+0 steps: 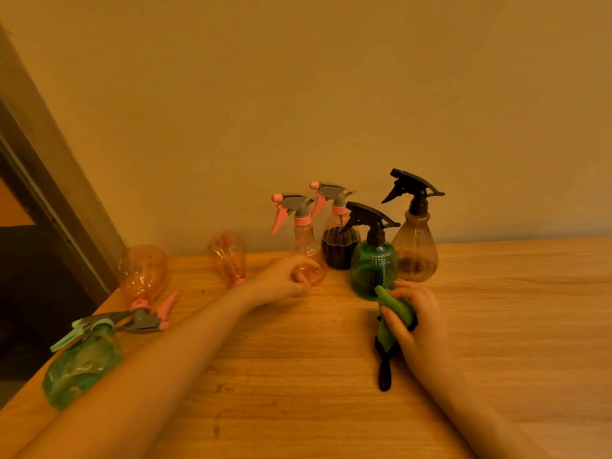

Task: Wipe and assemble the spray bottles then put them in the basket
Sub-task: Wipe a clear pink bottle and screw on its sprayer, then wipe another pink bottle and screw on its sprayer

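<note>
While the left hand point(281, 283) curls its fingers around the pink spray bottle point(306, 250)
right hand point(414, 318) fingers grip a green cloth point(395, 308) on the table point(331, 376).

Four spray bottles point(374, 246) upright (three lying), green cloth point(395, 309) bunched.

4 upright bottles point(377, 240) at the table's point(298, 376) back, 3 toppled bottles point(139, 286) left.

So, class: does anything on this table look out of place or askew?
Yes. Four bottles stand upright by the wall, but the green bottle and a pink bottle lie tipped over at the table's left edge, and another pink bottle lies on its side without a sprayer.
</note>
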A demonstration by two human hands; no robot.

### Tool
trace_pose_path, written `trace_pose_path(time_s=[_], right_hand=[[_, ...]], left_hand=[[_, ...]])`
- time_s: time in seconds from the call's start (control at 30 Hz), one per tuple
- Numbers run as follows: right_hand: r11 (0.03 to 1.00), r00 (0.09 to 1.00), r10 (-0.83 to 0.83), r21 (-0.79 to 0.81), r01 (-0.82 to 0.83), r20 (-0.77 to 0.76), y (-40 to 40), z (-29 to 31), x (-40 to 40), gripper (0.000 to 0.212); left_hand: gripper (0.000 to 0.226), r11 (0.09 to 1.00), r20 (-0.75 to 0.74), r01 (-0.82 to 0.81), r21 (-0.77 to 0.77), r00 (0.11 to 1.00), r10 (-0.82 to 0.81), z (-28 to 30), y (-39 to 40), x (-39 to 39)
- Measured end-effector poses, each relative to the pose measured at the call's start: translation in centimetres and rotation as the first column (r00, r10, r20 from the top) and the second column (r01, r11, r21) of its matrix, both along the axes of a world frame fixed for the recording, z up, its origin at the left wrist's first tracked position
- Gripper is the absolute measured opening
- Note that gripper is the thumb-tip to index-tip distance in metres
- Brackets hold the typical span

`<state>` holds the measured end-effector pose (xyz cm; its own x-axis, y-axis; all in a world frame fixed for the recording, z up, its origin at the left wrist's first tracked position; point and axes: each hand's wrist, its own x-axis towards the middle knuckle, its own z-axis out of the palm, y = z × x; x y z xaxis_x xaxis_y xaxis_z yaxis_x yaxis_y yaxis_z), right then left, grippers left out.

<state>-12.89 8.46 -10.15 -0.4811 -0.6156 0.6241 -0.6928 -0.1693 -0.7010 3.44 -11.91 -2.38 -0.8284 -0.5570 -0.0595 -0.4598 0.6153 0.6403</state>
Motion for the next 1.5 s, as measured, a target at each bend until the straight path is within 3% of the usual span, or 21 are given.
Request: trace_pose_path(time_s=[0.1, 0.23, 0.33, 0.4, 0.5, 0.6, 0.7, 0.83, 1.2, 1.3, 1.43, 1.5], right_hand=[[1.000, 1.000, 0.000, 0.004, 0.000, -0.008, 0.0, 0.1, 0.1, 0.029], [1.000, 1.000, -0.005, 0.015, 0.005, -0.021, 0.1, 0.2, 0.1, 0.030], [1.000, 1.000, 0.004, 0.023, -0.003, -0.031, 0.1, 0.2, 0.1, 0.030], [1.000, 0.999, 0.003, 0.020, -0.002, -0.040, 0.0, 0.2, 0.1, 0.030], [1.000, 0.998, -0.006, 0.015, 0.007, -0.056, -0.1, 0.0, 0.0, 0.031], [1.000, 0.998, -0.013, 0.013, 0.014, -0.069, -0.1, 0.0, 0.0, 0.032], [1.000, 0.997, -0.017, 0.019, 0.019, -0.080, -0.1, 0.0, 0.0, 0.032], [0.999, 0.995, -0.021, 0.024, 0.023, -0.095, -0.1, 0.1, 0.0, 0.033], [1.000, 0.995, -0.009, 0.021, 0.011, -0.095, -0.2, -0.1, 0.0, 0.034], [1.000, 0.995, -0.007, 0.018, 0.008, -0.099, -0.1, -0.1, -0.1, 0.032], [1.000, 0.996, 0.004, 0.022, -0.002, -0.087, -0.1, -0.2, 0.0, 0.031], [1.000, 0.997, 0.005, 0.020, -0.003, -0.082, -0.1, -0.2, 0.0, 0.031]], left_hand=[[0.032, 0.999, -0.021, -0.044, 0.026, 0.999, 0.044, 0.4, -0.5, 1.7], [0.009, 0.970, -0.105, -0.231, -0.079, 0.969, 0.222, 0.4, -2.1, 4.4], [0.010, 0.893, -0.210, -0.425, -0.145, 0.896, 0.392, 0.1, -3.6, 6.6], [0.034, 0.857, -0.142, -0.449, -0.255, 0.894, 0.426, -0.3, -4.8, 7.8], [0.062, 0.866, 0.203, -0.283, -0.413, 0.898, 0.390, -0.8, -5.3, 9.0], [0.057, 0.861, 0.379, -0.126, -0.493, 0.860, 0.343, -1.6, -4.9, 9.4], [0.055, 0.826, 0.366, -0.088, -0.558, 0.867, 0.339, -2.3, -4.8, 9.5], [0.040, 0.707, 0.296, -0.001, -0.707, 0.908, 0.297, -1.9, -4.4, 9.4], [0.022, 0.760, 0.327, 0.199, -0.619, 0.945, 0.019, -0.8, 1.3, 6.4], [0.038, 0.761, 0.401, 0.266, -0.591, 0.916, -0.009, -0.4, 2.4, 5.4], [0.090, 0.773, 0.546, 0.314, -0.551, 0.836, 0.049, 1.8, 1.0, 5.9], [0.101, 0.799, 0.595, 0.289, -0.527, 0.796, 0.105, 2.8, -1.0, 7.1]])
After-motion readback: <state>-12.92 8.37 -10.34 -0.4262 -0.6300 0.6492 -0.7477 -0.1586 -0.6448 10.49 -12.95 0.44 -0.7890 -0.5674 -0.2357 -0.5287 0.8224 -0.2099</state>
